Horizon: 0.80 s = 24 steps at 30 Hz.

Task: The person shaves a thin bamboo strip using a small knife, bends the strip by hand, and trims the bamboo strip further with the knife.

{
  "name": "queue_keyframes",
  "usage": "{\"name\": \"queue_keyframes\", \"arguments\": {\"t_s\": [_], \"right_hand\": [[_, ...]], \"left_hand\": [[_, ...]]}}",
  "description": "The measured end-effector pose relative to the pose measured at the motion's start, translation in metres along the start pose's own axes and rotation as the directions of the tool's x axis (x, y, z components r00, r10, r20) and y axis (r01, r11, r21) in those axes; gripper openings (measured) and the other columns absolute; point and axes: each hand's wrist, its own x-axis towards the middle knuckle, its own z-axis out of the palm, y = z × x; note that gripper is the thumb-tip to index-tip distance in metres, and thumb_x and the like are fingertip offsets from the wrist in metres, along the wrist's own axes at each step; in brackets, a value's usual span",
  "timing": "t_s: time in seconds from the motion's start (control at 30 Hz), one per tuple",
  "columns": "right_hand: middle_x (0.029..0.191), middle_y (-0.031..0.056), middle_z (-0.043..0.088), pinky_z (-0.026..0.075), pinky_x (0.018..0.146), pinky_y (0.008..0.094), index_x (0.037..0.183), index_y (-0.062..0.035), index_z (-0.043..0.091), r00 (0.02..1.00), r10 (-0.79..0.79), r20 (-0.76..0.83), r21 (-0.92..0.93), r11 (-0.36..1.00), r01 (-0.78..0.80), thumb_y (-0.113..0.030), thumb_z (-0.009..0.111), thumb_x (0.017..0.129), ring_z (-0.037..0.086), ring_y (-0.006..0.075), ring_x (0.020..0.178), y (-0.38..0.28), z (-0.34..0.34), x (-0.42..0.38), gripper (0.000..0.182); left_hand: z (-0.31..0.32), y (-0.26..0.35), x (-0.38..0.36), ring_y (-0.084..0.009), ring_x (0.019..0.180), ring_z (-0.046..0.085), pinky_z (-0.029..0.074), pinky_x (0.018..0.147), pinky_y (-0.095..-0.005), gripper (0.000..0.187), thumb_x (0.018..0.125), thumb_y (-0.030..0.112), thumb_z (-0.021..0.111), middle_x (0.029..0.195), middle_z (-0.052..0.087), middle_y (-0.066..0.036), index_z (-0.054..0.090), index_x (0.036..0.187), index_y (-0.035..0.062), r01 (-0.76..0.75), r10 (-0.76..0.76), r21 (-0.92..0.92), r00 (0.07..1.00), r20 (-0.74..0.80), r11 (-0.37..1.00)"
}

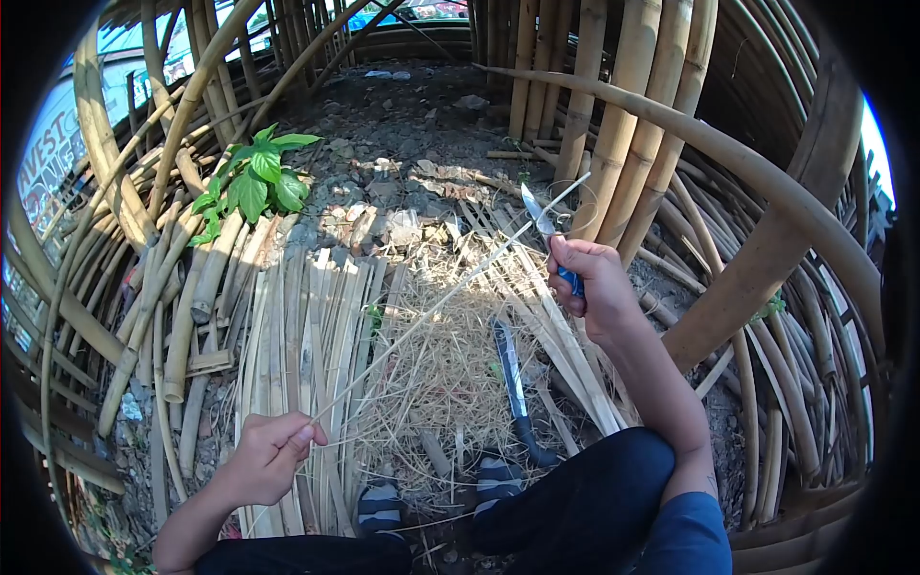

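My right hand [589, 283] is closed around the blue handle of a knife [539, 210], its blade pointing up and to the left. A long thin bamboo strip [429, 314] runs diagonally from my left hand [273, 452] up to the blade. The left fingers pinch the strip near its lower end. Beyond the knife, the strip's far end sticks up, and a thin curled sliver hangs beside it. A larger blade with a dark handle [512, 379] lies on the shavings between my feet and the bamboo pile.
Split bamboo slats [307, 355] lie at the left of the shavings [431, 383]. Upright bamboo poles [628, 125] and a slanting pole [767, 273] stand at the right. A leafy plant [257, 182] grows at the upper left. Stacked poles flank both sides.
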Motion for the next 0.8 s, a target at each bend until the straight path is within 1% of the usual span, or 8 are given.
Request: {"name": "queue_keyframes", "arguments": {"t_s": [0.23, 0.47, 0.57, 0.63, 0.67, 0.73, 0.77, 0.8], "right_hand": [[0.054, -0.0009, 0.046, 0.021, 0.035, 0.0200, 0.074, -0.0051, 0.055, 0.996, 0.031, -0.082, 0.012, 0.999, -0.030, -0.026, 0.060, 0.092, 0.033, 0.0043, 0.039, 0.002, -0.027, 0.005, 0.028], [0.054, -0.0018, 0.045, 0.021, 0.035, 0.0206, 0.076, -0.0060, 0.056, 0.990, 0.067, -0.124, 0.015, 0.998, -0.065, -0.028, 0.058, 0.093, 0.032, 0.0048, 0.038, 0.000, -0.035, 0.005, 0.028], [0.055, -0.0020, 0.046, 0.022, 0.035, 0.0211, 0.077, -0.0068, 0.055, 0.977, 0.052, -0.205, -0.001, 0.999, -0.053, -0.031, 0.057, 0.094, 0.032, 0.0056, 0.038, 0.004, -0.060, 0.017, 0.030], [0.056, -0.0014, 0.047, 0.024, 0.036, 0.0215, 0.078, -0.0068, 0.055, 0.930, 0.034, -0.367, 0.244, 0.968, 0.061, -0.033, 0.057, 0.094, 0.033, 0.0065, 0.039, -0.003, -0.097, 0.024, 0.031], [0.056, -0.0014, 0.047, 0.024, 0.036, 0.0215, 0.078, -0.0068, 0.055, 0.932, 0.028, -0.360, 0.237, 0.970, 0.062, -0.033, 0.057, 0.094, 0.033, 0.0065, 0.039, -0.002, -0.098, 0.023, 0.031], [0.057, -0.0011, 0.049, 0.026, 0.037, 0.0216, 0.079, -0.0068, 0.055, 0.900, -0.046, -0.434, 0.138, 0.983, 0.117, -0.035, 0.056, 0.095, 0.037, 0.0070, 0.041, 0.003, -0.080, 0.009, 0.032], [0.059, -0.0005, 0.051, 0.028, 0.039, 0.0212, 0.079, -0.0068, 0.055, 0.914, -0.083, -0.396, 0.018, 0.995, 0.099, -0.035, 0.055, 0.096, 0.041, 0.0066, 0.043, 0.003, -0.066, 0.006, 0.033], [0.059, -0.0005, 0.051, 0.028, 0.039, 0.0212, 0.079, -0.0068, 0.055, 0.926, -0.069, -0.370, 0.030, 0.996, 0.086, -0.035, 0.055, 0.096, 0.041, 0.0066, 0.043, 0.006, -0.052, 0.004, 0.033]], "left_hand": [[-0.007, -0.010, -0.007, -0.0117, 0.049, 0.050, 0.041, 0.049, -0.0262, 0.024, 0.097, 0.012, 0.047, 0.054, 0.051, -0.005, 0.065, 0.086, -0.0006, 0.055, -0.058, 0.056, 0.998, 0.037, 0.997], [-0.010, -0.012, -0.009, -0.0115, 0.048, 0.048, 0.040, 0.048, -0.0268, 0.023, 0.096, 0.011, 0.048, 0.053, 0.048, -0.003, 0.065, 0.085, -0.0009, 0.069, -0.071, 0.052, 0.996, 0.052, 0.996], [-0.016, -0.023, -0.016, -0.0102, 0.047, 0.043, 0.037, 0.048, -0.0263, 0.024, 0.096, 0.010, 0.048, 0.052, 0.044, -0.002, 0.065, 0.085, -0.0015, 0.134, -0.134, 0.019, 0.989, 0.063, 0.991], [-0.019, -0.045, -0.024, -0.0086, 0.048, 0.039, 0.034, 0.049, -0.0251, 0.026, 0.098, 0.011, 0.046, 0.052, 0.043, -0.001, 0.065, 0.085, -0.0023, 0.209, -0.211, -0.063, 0.977, -0.021, 0.976], [-0.016, -0.048, -0.021, -0.0086, 0.048, 0.039, 0.034, 0.049, -0.0251, 0.026, 0.098, 0.011, 0.046, 0.052, 0.043, -0.001, 0.065, 0.085, -0.0023, 0.208, -0.210, -0.070, 0.977, -0.029, 0.976], [-0.015, -0.049, -0.017, -0.0078, 0.050, 0.038, 0.034, 0.050, -0.0242, 0.029, 0.100, 0.014, 0.044, 0.053, 0.042, 0.001, 0.065, 0.086, -0.0022, 0.350, -0.348, -0.151, 0.937, 0.039, 0.925], [-0.015, -0.050, -0.012, -0.0075, 0.051, 0.038, 0.034, 0.051, -0.0236, 0.028, 0.101, 0.016, 0.041, 0.058, 0.046, 0.001, 0.063, 0.097, -0.0016, 0.308, -0.290, -0.179, 0.950, 0.117, 0.935], [-0.012, -0.049, -0.006, -0.0070, 0.051, 0.038, 0.034, 0.050, -0.0228, 0.027, 0.102, 0.017, 0.041, 0.060, 0.048, 0.001, 0.060, 0.101, -0.0008, 0.312, -0.284, -0.260, 0.948, 0.142, 0.914]]}}
